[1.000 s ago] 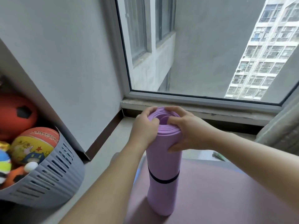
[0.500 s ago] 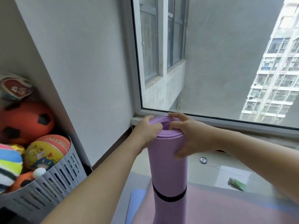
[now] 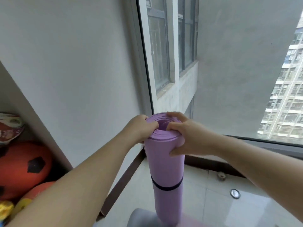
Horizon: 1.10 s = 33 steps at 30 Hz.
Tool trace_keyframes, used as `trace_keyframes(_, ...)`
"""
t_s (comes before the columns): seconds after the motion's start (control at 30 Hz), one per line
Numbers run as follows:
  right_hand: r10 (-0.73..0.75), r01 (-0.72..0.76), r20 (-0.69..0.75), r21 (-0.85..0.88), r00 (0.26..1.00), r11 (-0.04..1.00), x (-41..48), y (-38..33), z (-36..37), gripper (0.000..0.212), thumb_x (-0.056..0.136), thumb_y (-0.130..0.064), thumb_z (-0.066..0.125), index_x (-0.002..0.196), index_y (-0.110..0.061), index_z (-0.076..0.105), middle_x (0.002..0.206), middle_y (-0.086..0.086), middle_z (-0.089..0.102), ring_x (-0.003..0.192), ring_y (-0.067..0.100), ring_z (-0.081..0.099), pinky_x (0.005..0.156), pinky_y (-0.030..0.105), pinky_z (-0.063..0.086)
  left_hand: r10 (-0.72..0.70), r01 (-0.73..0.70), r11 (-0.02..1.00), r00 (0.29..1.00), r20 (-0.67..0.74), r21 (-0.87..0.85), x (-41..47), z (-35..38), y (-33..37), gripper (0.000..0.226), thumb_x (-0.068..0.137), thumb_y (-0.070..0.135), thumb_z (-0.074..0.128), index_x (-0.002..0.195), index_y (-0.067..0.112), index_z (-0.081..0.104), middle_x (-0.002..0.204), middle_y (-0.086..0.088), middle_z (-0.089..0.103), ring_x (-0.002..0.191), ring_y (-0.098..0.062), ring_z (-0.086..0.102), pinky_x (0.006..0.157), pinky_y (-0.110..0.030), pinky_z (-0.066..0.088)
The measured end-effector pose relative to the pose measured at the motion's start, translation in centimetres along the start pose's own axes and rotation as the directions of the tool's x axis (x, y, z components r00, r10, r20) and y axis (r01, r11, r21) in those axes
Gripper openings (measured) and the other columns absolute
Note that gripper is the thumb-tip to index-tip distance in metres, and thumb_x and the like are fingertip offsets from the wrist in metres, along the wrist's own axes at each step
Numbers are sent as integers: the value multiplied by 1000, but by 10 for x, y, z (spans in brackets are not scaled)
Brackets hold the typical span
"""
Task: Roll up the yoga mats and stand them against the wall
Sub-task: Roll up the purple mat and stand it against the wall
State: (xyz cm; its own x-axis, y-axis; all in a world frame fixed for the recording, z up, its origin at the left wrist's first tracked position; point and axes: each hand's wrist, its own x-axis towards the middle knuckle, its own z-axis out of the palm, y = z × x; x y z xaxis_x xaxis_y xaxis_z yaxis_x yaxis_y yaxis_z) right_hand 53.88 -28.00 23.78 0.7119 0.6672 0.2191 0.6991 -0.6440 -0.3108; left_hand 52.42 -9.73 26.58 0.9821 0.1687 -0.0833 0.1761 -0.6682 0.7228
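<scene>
A white wall (image 3: 73,71) meets a tall window (image 3: 229,79) in a corner, with pale floor tiles (image 3: 205,202) below and a dark skirting board (image 3: 124,176) along the wall's foot. The purple yoga mat (image 3: 165,169), rolled and bound by a black band (image 3: 165,188) well below the fingers, stands upright in front of that corner. Whether its lower end rests on the floor or hangs just above it cannot be told. Both hands clasp its top end. The left hand (image 3: 141,128) hooks its fingers (image 3: 153,124) over the rim, tips dipping into the hollow core. The right hand (image 3: 188,136) does the same from the other side, its thumb pressed on the outer wall just beneath the rim. Holding the top likely gives steering over a tall, springy roll, and pinching the layers should stop the coil telescoping. Far to the left of the left fingers an orange ball (image 3: 21,169) sits in a recess. The wall lies just beyond the fingers, so leaning the roll seems close but not yet done
</scene>
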Motion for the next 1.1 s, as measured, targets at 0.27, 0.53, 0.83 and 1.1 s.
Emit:
trace_keyframes(0.27, 4, -7, -71, -45, 997, 999, 139, 43, 58, 55, 79, -33, 76, 127, -28, 48, 158, -18, -9, 137, 24, 31, 95, 36, 46, 79, -91, 995, 950, -301, -26, 120, -17, -52, 37, 94, 29, 55, 127, 13, 53, 109, 0, 60, 92, -16, 53, 76, -23, 39)
trace_keyframes(0.53, 93, -105, -74, -178, 993, 979, 229, 74, 101, 57, 83, -36, 71, 132, -25, 46, 160, -7, 3, 129, 27, 37, 85, 36, 48, 183, -164, 977, 972, -144, 133, 204, -22, -92, 51, 95, 34, 54, 143, 26, 38, 148, -4, 29, 125, -21, 47, 95, -22, 33)
trace_keyframes(0.83, 146, -173, -199, -125, 969, 977, 287, 104, 123, 55, 83, -36, 71, 132, -22, 50, 155, -7, 21, 122, 28, 45, 81, 35, 49, 277, -233, 911, 957, -87, 341, 255, -23, -112, 47, 97, 44, 47, 142, 30, 42, 153, 7, 2, 132, -29, 38, 108, -40, 37)
trace_keyframes(1.1, 240, -265, -262, -62, 935, 962, 326, 119, 127, 51, 83, -33, 71, 128, -23, 50, 134, 3, 28, 81, 26, 52, 65, 28, 39, 268, -180, 880, 952, -146, 440, 304, -17, -102, 37, 101, 36, 39, 135, 23, 43, 133, -4, 23, 105, -29, 50, 82, -38, 44)
